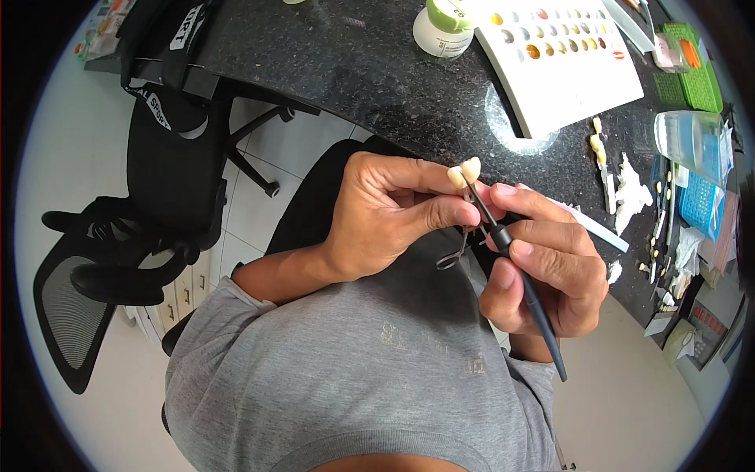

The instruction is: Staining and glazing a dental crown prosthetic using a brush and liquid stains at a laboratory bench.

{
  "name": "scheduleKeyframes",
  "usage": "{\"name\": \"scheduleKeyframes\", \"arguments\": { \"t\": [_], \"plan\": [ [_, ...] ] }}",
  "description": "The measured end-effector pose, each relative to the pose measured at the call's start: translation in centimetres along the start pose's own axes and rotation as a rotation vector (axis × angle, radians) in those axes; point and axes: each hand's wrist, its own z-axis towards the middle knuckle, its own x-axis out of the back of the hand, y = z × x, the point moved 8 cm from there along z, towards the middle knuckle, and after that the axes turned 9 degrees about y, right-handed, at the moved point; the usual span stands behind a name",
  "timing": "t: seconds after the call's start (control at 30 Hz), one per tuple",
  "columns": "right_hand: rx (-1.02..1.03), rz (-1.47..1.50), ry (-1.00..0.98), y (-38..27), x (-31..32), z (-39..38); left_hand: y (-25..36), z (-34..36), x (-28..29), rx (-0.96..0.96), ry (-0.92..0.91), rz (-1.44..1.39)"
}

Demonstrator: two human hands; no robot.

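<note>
The person sits at a black speckled stone countertop [377, 71], both hands raised over the lap, clear of the surface.

Left hand [385, 216]: fingers curled tight, thumb and forefinger pinched narrow on a thin metal clamp-type holder [454, 253] whose looped handle hangs below the palm. At its top end sit two small cream-coloured ceramic tooth crowns [464, 171], side by side, just above the fingertips.

Right hand [543, 267]: closed in a pen grip on a slim dark-handled brush or fine instrument [523, 287]. The tip end runs up to the crowns and appears to touch them; the exact contact pt is too small to confirm.

Risks from this position:
1. Crown drop. The work is held in mid-air above the grey shirt and white tiled floor [252, 204], w/ no surface under it. A slackened pinch or a twist of the holder would probably send small parts out of sight.
2. Excess tip pressure. Pushing sideways could lever a crown off its seat or rotate it in the holder.
3. Hand drift. Neither wrist looks braced on the counter, so tremor could smear or misplace whatever is applied.
4. Reach hazard. The white shade palette w/ coloured wells [566, 55], the white jar w/ green lid [444, 27] and the loose tooth pieces [599, 145] lie close together; an elbow swing may knock them.
</note>
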Motion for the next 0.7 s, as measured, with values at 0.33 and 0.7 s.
{"name": "scheduleKeyframes", "arguments": {
  "t": [0.33, 0.7],
  "plan": [
    [0.002, 0.039, 0.018, -0.09, 0.25, -0.19, 0.12, 0.00, -0.17, 0.008, -0.007, -0.037],
    [-0.020, 0.049, 0.015, 0.04, 0.07, -0.21, 0.04, -0.03, -0.02, 0.003, 0.001, -0.037]
  ]
}}
